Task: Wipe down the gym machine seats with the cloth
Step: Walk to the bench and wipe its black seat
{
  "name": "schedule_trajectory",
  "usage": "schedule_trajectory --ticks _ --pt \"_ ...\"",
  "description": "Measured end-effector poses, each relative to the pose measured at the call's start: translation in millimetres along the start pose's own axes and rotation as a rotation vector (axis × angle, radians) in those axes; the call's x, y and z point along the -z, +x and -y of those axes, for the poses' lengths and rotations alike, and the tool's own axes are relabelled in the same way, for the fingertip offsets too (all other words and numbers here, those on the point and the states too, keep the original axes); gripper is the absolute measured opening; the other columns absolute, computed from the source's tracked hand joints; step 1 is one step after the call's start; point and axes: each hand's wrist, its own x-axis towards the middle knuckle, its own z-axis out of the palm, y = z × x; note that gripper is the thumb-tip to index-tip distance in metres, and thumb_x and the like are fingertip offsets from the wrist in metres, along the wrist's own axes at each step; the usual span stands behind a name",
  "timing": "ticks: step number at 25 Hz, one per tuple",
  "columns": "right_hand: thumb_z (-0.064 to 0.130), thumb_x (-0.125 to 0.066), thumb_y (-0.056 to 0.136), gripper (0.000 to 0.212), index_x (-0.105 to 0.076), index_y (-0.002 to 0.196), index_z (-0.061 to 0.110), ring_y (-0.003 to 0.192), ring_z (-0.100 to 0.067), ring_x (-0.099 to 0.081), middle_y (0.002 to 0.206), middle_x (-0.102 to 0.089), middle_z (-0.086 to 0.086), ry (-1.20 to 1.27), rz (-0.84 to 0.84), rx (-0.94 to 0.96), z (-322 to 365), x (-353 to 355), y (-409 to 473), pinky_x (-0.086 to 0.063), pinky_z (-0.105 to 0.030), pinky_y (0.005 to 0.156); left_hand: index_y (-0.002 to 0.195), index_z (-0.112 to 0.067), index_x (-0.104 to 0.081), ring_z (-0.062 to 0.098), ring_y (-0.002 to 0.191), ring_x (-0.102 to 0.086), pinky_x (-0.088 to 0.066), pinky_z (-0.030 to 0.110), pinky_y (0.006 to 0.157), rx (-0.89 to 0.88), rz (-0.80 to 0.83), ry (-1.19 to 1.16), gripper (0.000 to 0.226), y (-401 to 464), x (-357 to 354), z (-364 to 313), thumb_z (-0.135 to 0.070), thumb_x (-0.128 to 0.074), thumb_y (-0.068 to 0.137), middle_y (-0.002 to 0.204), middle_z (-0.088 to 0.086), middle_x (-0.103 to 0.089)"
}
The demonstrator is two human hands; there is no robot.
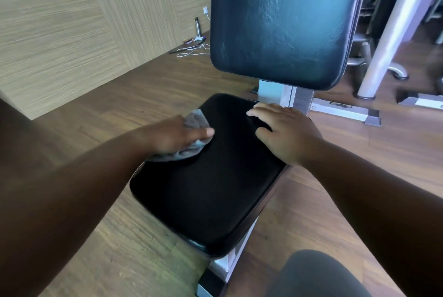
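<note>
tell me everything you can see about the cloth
The cloth is a pale grey, thin, crumpled rag, blurred in this view. It lies on the left part of the black padded seat, near its left edge. The left hand rests flat on top and presses it down, fingers straight, so its middle is hidden. One bunched part sticks out beyond the hand toward the backrest, another shows below the fingers.

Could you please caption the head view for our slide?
Left hand presses a cloth on the black seat; right hand rests flat beside it.
</note>
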Motion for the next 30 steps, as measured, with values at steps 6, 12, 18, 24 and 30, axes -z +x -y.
schedule_trajectory --ticks 6,12,18,24,30 --pt "0.046 -0.026 0.088 0.059 -0.041 0.145 0.04 0.143 -0.011 -0.029 0.157 -0.033 0.015 0.019 0.017 0.004 -3.1 -1.9 1.1 -0.02 -0.032 0.114 0.075 -0.012 -0.052 0.025 0.075 -0.054 -0.041 0.014 0.056 -0.123 0.051 0.043 0.051 98.2 3.7 -37.5 -0.056 -0.045 0.099 0.075 0.011 -0.059" --pt "0.034 -0.039 0.099 0.047 -0.043 0.146 0.037 0.142 -0.01 -0.03 0.156 -0.035 0.016 0.024 -0.012 0.003 -1.0 1.5 -2.1 -0.02 -0.028 0.113 0.153 -0.018 -0.028 0.031 0.142 -0.032 -0.028 0.04 0.112 -0.145 0.022 0.32 0.069 70.3 -10.5 -30.3 -0.059 -0.037 0.099 0.154 0.012 -0.035" --pt "0.028 -0.037 0.101 0.048 -0.04 0.148 0.038 0.145 -0.006 -0.023 0.16 -0.027 0.018 0.06 0.012 -0.033 -1.4 2.4 -3.6 -0.01 -0.021 0.114 0.156 -0.036 0.008 0.007 0.149 0.02 0.008 0.028 0.12 -0.377 0.052 0.477 0.084 -70.5 -39.4 -20.2 -0.075 -0.022 0.088 0.161 -0.011 0.019" --pt "0.025 -0.038 0.1 0.048 -0.044 0.147 0.033 0.144 -0.009 -0.027 0.159 -0.032 0.015 0.081 -0.003 -0.037 -0.9 2.6 -4.4 -0.014 -0.023 0.115 0.159 -0.025 0.001 0.026 0.153 0.007 -0.001 0.043 0.122 -0.044 -0.016 0.468 0.085 17.5 -32.4 -48.7 -0.071 -0.029 0.094 0.167 0.011 0.006" --pt "0.022 -0.037 0.098 0.049 -0.045 0.144 0.036 0.143 -0.01 -0.029 0.158 -0.033 0.017 0.104 0.005 -0.041 -2.5 1.2 -5.9 -0.015 -0.024 0.115 0.158 -0.033 0.007 0.008 0.15 0.014 0.005 0.028 0.119 -0.299 0.027 0.46 0.092 -74.5 -44.0 -27.2 -0.08 -0.023 0.084 0.165 -0.007 0.012"
